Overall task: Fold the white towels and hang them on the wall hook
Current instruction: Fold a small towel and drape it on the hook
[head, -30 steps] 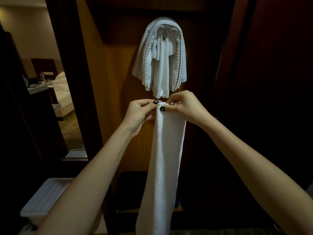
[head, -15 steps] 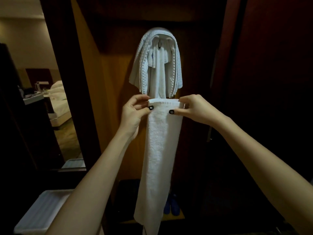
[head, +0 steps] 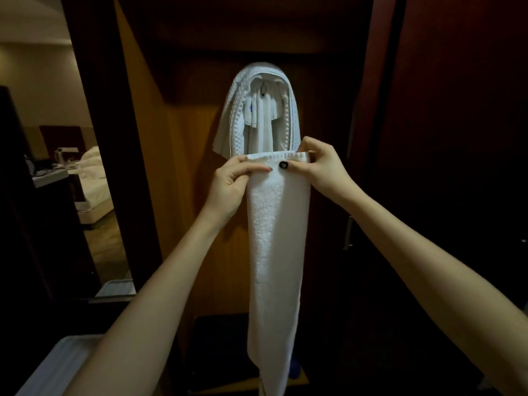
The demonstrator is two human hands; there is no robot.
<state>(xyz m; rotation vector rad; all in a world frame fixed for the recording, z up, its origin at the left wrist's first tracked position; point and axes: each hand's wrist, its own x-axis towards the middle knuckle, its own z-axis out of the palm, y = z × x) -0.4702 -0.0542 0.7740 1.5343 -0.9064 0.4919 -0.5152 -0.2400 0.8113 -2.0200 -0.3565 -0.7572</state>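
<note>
The wooden wall panel [head: 185, 195] fills the middle of my view. In front of it hangs the long white towel [head: 277, 238] that I am holding, folded into a narrow strip that drops from my hands straight down past the bottom of the view. Above it a bundle of hung towels [head: 237, 110] drapes over the wall hook, its lower edge just behind the top edge of my strip. At lower left sits a white bin [head: 57, 364], and a bed [head: 94, 178] shows far off at left. My left hand [head: 228, 187] pinches the strip's top left corner, thumb laid across the front and fingers curled behind. My right hand [head: 323, 167] pinches the top right corner, its dark-nailed thumb pressed on the front near the middle. The wall hook [head: 263, 90] is a small dark piece peeking out under the arch of the bundle
</note>
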